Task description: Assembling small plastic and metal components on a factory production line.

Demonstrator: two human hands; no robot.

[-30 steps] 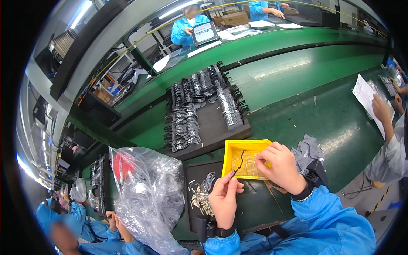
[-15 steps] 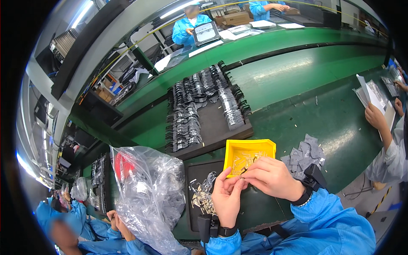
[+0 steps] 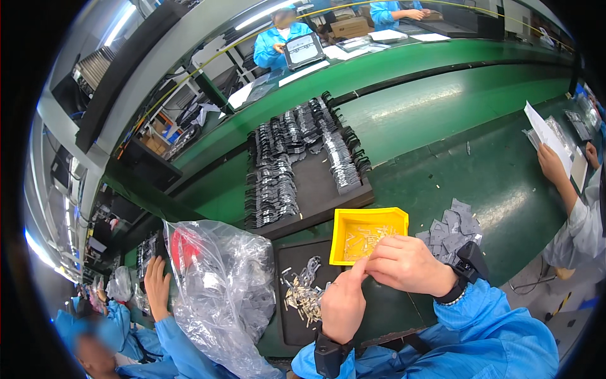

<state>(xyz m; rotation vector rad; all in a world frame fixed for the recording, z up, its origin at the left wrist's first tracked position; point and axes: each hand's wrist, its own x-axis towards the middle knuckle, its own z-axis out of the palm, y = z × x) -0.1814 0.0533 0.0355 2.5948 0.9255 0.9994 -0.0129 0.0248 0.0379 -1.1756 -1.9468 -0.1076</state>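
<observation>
My left hand (image 3: 344,305) and my right hand (image 3: 404,265) meet just in front of the yellow bin (image 3: 339,258). Both are closed, fingertips pinched together at one spot. Whatever lies between the fingers is hidden by them. Small thin pale strips (image 3: 363,239) lie inside the bin, and my right fingers overlap its near edge. Left of my left hand, a shallow black tray (image 3: 287,331) carries a heap of small brass-coloured and silvery pieces (image 3: 303,297). Beside my right wrist is a pile of flat grey plates (image 3: 451,230).
Beyond the bin, a dark foam board (image 3: 312,180) bears rows of black-and-grey parts (image 3: 274,177). A large clear plastic bag (image 3: 221,284) bulges at the left. A co-worker's raised hand (image 3: 156,284) is beside it. Another person's hand (image 3: 552,164) holds papers at the right.
My left hand has rolled over, its back now facing up, and the small dark piece seen at my fingertips is hidden. The left co-worker's hand has lifted beside the bag.
</observation>
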